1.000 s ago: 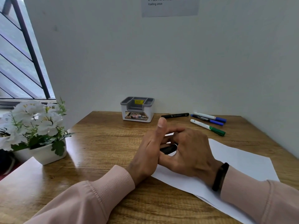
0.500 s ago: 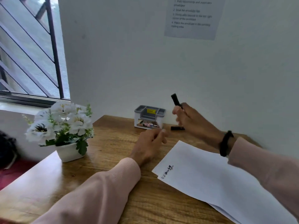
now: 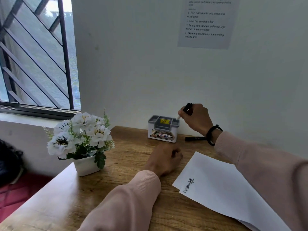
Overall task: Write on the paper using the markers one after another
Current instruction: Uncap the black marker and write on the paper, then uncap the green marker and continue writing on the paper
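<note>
Item: right hand (image 3: 195, 116). A second ago it met the left hand over the paper with the marker between them; it has since carried the black-capped marker (image 3: 187, 109) to the far edge and now grips it over the right compartment of the grey organizer (image 3: 163, 129), pale end down at the rim.

Item: left hand (image 3: 165, 157). On the desk (image 3: 126, 164) near the organizer, fingers loosely curled; blurred, apparently holding nothing.

Item: paper (image 3: 221, 185). Near right, one short black scribble at its left corner.

Item: second black marker (image 3: 195, 138). Flat on the desk, right of the organizer, partly behind the wrist.

Assessment: first marker appears finished and is being stowed; the next marker awaits.
</note>
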The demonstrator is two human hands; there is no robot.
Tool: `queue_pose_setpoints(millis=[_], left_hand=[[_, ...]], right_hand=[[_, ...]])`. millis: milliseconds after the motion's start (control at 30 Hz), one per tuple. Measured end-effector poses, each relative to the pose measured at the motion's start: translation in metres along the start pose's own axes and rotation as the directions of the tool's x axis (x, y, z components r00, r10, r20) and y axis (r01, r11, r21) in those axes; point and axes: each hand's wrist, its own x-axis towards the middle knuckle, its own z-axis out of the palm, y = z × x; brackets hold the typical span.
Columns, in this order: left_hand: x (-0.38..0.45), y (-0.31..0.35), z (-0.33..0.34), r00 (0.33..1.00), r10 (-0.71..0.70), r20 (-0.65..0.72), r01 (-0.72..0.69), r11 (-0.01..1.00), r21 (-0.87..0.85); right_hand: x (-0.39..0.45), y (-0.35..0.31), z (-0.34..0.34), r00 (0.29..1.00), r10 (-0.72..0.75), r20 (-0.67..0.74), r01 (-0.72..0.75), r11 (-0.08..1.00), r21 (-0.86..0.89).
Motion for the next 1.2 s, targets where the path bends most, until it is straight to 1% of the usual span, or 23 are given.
queue_pose_setpoints(millis=[67,133,167,267,333,500,567,667,800,867,933,1067,1100,1133,1200], left_hand=[[0.004,-0.004,0.004,0.995,-0.012,0.096,-0.002,0.989,0.146],[0.008,-0.006,0.007,0.980,-0.062,0.190,0.020,0.976,0.218],[0.011,-0.006,0.009,0.973,-0.073,0.220,0.019,0.971,0.238],[0.020,-0.010,0.014,0.960,-0.090,0.266,0.009,0.957,0.291],[0.025,-0.010,0.015,0.951,-0.104,0.291,0.006,0.947,0.320],[0.031,-0.010,0.016,0.936,-0.103,0.337,-0.030,0.930,0.366],[0.032,-0.011,0.017,0.930,-0.105,0.352,-0.039,0.925,0.379],[0.034,-0.013,0.019,0.928,-0.110,0.356,-0.036,0.925,0.378],[0.037,-0.014,0.022,0.923,-0.124,0.363,-0.017,0.932,0.362],[0.036,-0.014,0.021,0.935,-0.114,0.336,-0.009,0.939,0.343],[0.033,-0.014,0.020,0.960,-0.082,0.268,-0.005,0.951,0.310],[0.027,-0.011,0.015,0.993,-0.048,0.104,0.034,0.991,0.132],[0.024,-0.009,0.013,0.998,-0.040,0.057,0.035,0.996,0.086],[0.021,-0.008,0.012,1.000,-0.029,0.012,0.028,0.998,0.051],[0.016,-0.006,0.008,0.998,-0.014,-0.059,0.015,1.000,0.020]], right_hand=[[0.003,0.005,0.006,0.999,0.036,0.033,-0.036,0.999,-0.019],[0.008,0.010,0.010,0.991,0.076,0.109,-0.073,0.997,-0.035],[0.010,0.011,0.011,0.986,0.077,0.150,-0.069,0.996,-0.057],[0.015,0.008,0.011,0.967,0.033,0.253,-0.003,0.993,-0.117],[0.016,0.004,0.009,0.956,0.015,0.294,0.026,0.990,-0.136],[0.013,0.003,-0.006,0.915,0.064,0.398,0.026,0.976,-0.218],[0.011,0.009,-0.023,0.917,0.078,0.390,0.011,0.976,-0.219],[0.010,0.030,-0.055,0.938,0.107,0.329,-0.031,0.973,-0.230],[0.000,0.069,-0.103,0.938,0.237,0.253,-0.146,0.932,-0.331],[-0.010,0.090,-0.118,0.924,0.296,0.241,-0.190,0.904,-0.383],[-0.025,0.109,-0.129,0.900,0.348,0.262,-0.212,0.876,-0.434],[-0.061,0.138,-0.128,0.828,0.460,0.320,-0.226,0.797,-0.561],[-0.068,0.144,-0.124,0.824,0.468,0.319,-0.218,0.782,-0.584],[-0.076,0.147,-0.120,0.834,0.462,0.301,-0.214,0.775,-0.595],[-0.086,0.152,-0.111,0.872,0.428,0.239,-0.228,0.786,-0.574]])
